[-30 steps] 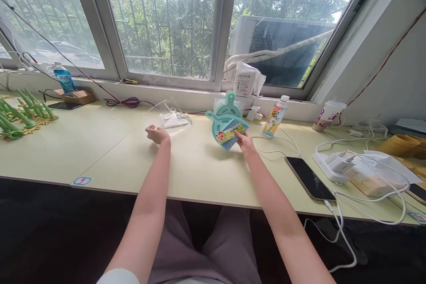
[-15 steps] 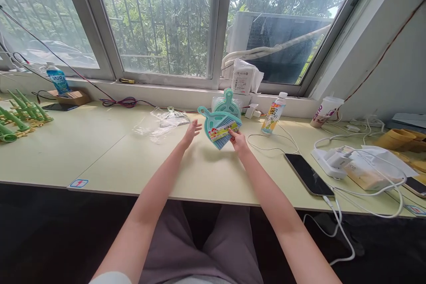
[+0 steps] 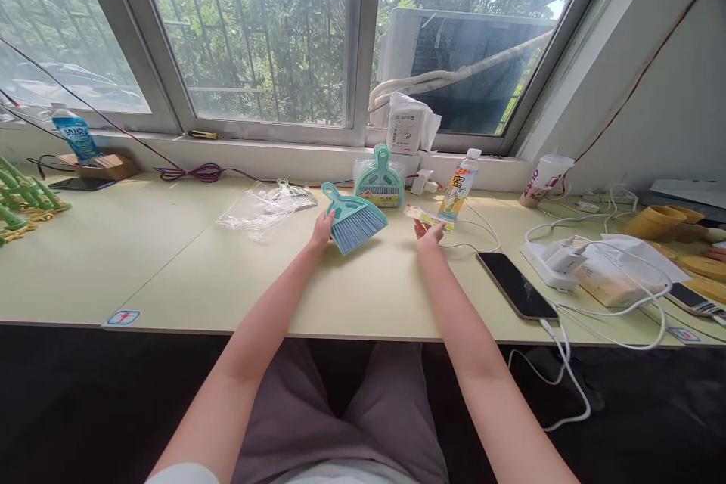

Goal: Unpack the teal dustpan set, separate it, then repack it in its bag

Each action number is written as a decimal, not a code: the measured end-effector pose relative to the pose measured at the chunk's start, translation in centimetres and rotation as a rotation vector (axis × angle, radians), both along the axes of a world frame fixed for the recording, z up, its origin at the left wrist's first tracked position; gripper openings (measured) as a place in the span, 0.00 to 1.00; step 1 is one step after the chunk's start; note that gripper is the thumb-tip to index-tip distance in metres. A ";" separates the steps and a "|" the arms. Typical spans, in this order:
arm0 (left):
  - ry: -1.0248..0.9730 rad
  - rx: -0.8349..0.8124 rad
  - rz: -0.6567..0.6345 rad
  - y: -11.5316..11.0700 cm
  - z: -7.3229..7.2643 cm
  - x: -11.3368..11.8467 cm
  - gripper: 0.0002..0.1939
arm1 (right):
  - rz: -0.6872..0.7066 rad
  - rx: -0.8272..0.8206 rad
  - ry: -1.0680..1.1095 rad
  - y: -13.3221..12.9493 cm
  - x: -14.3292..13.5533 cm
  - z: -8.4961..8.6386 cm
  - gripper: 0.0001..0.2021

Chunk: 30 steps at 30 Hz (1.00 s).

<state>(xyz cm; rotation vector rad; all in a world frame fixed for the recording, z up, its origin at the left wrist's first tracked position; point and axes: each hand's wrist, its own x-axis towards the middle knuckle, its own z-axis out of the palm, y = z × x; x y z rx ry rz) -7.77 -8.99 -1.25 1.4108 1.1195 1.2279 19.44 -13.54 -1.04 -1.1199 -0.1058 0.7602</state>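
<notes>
My left hand is closed on the left edge of a teal dustpan with a brush lying in it, its blue-grey bristles facing me, tilted above the table. To the right, my right hand pinches a yellow printed label card, apart from the dustpan. Behind them a second teal dustpan set, partly in clear plastic and with its label on, stands against the wall. Left of my left hand lies crumpled clear plastic wrap with a white-looking dustpan set beside it.
A drink bottle stands behind my right hand, with a cup farther right. A phone, a power strip and white cables lie at the right. At the left are a blue bottle and green bamboo-like pieces.
The label has come off the front of the dustpan and moved right in my right hand. My left hand, open before, has taken hold of the dustpan. The view has shifted slightly.
</notes>
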 end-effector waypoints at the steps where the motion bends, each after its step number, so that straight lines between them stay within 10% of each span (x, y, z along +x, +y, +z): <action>1: 0.009 0.002 0.006 0.0 -0.1 0.1 0.21 | -0.001 0.014 -0.017 -0.1 0.4 0.1 0.24; 8: 0.105 0.167 -0.047 -1.4 0.1 1.2 0.19 | 0.175 -0.037 -0.256 -0.1 -3.3 1.0 0.11; 15: 0.379 0.359 -0.008 -4.4 1.0 2.5 0.21 | 0.253 -0.028 -1.529 -2.5 -9.3 1.5 0.12; 22: 0.637 0.681 0.018 -7.3 2.9 2.4 0.26 | 0.040 0.062 -1.567 -3.8 -10.1 2.2 0.12; 30: 0.870 0.814 0.134 -7.3 3.0 1.9 0.26 | 0.253 0.266 -1.425 -2.0 -10.4 0.9 0.09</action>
